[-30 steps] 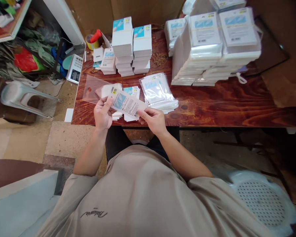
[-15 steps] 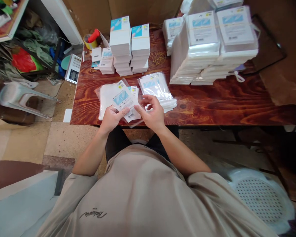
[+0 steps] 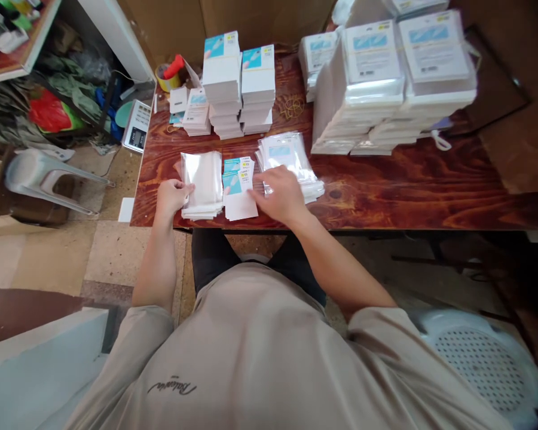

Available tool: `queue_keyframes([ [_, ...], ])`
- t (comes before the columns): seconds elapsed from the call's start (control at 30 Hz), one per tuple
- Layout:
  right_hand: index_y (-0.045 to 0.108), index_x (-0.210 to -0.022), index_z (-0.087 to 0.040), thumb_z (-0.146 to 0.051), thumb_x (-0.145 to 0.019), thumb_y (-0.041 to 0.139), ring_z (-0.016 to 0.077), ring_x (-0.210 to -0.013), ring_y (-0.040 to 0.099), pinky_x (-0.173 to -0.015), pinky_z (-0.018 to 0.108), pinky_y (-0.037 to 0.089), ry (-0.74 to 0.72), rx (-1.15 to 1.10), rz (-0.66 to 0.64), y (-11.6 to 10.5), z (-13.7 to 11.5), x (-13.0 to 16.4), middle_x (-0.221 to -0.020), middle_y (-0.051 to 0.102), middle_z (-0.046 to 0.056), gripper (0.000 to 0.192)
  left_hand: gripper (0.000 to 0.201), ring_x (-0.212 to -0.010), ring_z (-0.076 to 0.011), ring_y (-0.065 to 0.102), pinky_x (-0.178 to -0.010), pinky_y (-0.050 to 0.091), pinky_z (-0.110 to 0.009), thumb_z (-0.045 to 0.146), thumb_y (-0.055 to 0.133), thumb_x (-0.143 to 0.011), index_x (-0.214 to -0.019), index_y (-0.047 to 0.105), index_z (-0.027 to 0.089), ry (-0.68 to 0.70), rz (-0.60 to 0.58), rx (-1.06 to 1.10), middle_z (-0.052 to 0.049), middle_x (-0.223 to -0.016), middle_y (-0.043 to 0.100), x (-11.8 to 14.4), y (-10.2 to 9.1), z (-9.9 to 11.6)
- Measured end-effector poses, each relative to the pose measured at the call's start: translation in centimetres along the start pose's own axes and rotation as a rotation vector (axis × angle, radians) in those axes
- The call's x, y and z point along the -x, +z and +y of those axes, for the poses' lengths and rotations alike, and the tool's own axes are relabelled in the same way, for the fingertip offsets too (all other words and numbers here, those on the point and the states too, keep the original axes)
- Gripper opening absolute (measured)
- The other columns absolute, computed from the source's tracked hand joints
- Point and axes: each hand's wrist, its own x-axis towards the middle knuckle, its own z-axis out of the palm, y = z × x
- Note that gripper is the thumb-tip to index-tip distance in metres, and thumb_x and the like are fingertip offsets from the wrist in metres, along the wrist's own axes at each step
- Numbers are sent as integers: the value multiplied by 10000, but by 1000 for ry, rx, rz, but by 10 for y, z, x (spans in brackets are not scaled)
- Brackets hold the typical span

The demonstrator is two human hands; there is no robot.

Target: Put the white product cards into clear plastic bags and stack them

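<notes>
My left hand (image 3: 171, 196) is closed at the left edge of a stack of clear plastic bags (image 3: 202, 182), thumb and finger pinching at a bag's edge. Beside that stack lies a small fanned pile of printed cards (image 3: 241, 202), white with a blue picture and yellow marks. My right hand (image 3: 281, 192) reaches over the table with fingers apart, its fingertips at the right edge of the cards. Partly under this hand is a pile of bagged cards (image 3: 291, 152), shiny with plastic.
Tall stacks of cards (image 3: 222, 74) stand at the back, with a roll of yellow tape (image 3: 168, 80) to their left. Large banded stacks of bagged cards (image 3: 372, 71) rise at the back right. Rubber bands (image 3: 291, 106) lie between. A white stool (image 3: 38, 173) is on the floor, left.
The bagged card that was between both hands has left them, and one now tops the right pile. My left hand moved left to the bags; my right hand is at the cards' edge.
</notes>
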Motion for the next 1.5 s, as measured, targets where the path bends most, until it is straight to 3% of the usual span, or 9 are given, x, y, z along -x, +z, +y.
queue_keyframes([
  [0.13, 747, -1070, -100, -380, -886, 744, 347, -1149, 596, -947, 432, 465, -323, 157, -427, -8, -42, 2, -1187, 705, 164, 335, 285, -609, -173, 566, -609, 359, -302, 409, 661, -839, -719, 705, 155, 102, -48, -142, -59, -660, 656, 3, -14, 4],
  [0.27, 740, -1038, -78, -222, -969, 602, 327, -1113, 638, -845, 385, 487, -367, 241, -566, -12, -53, 1, -1152, 709, 183, 211, 376, -613, -186, 541, -621, 340, -326, 396, 551, -911, -631, 650, 164, 252, 35, -319, -77, -626, 611, 14, -26, 12],
  [0.37, 731, -1030, -91, -112, -972, 507, 303, -1011, 692, -762, 370, 482, -383, 233, -621, -17, -49, -1, -1068, 738, 168, 233, 300, -621, -174, 577, -615, 410, -301, 360, 591, -879, -679, 678, 154, 236, 114, -50, -71, -668, 645, 20, -22, 17],
  [0.47, 740, -986, -121, -111, -966, 495, 269, -878, 710, -727, 358, 481, -290, 120, -448, -23, -42, 2, -951, 759, 134, 246, 250, -632, -160, 641, -612, 517, -284, 396, 709, -811, -805, 723, 146, 77, 117, 499, -72, -748, 705, 21, -9, 23],
  [0.63, 785, -941, -206, -457, -1003, 560, 187, -680, 669, -661, 329, 535, 204, -556, 263, -36, -43, 21, -783, 731, 45, 343, 333, -649, -156, 687, -621, 585, -289, 449, 854, -717, -789, 695, 167, -5, 97, 882, -71, -769, 711, 22, 12, 31],
  [0.8, 746, -791, -172, -572, -815, 751, 116, -414, 558, -351, 232, 429, 633, -1179, 21, -17, -58, 34, -589, 620, -7, 401, 356, -732, -165, 727, -651, 589, -281, 473, 844, -751, -835, 648, 189, -17, 96, 936, -66, -829, 721, 35, 20, 41],
  [0.93, 725, -808, -162, -537, -800, 748, 134, -439, 616, -395, 247, 539, 766, -1247, 177, 13, -62, 27, -610, 646, -6, 377, 368, -743, -178, 733, -626, 584, -290, 493, 822, -769, -849, 606, 207, -30, 55, 959, -68, -847, 733, 49, 23, 46],
  [1.33, 739, -924, -196, -641, -806, 715, 180, -636, 691, -533, 325, 626, 757, -1309, 452, 45, -88, 29, -878, 746, 27, 460, 382, -713, -166, 717, -654, 618, -320, 445, 844, -726, -895, 608, 198, -5, 34, 1069, -49, -849, 733, 69, 22, 45],
  [1.5, 759, -932, -209, -640, -858, 683, 165, -668, 676, -597, 312, 611, 625, -1311, 279, 39, -84, 27, -872, 747, 18, 443, 446, -711, -162, 717, -670, 616, -312, 454, 882, -676, -903, 576, 223, -19, -30, 1042, -30, -870, 744, 73, 18, 46],
])
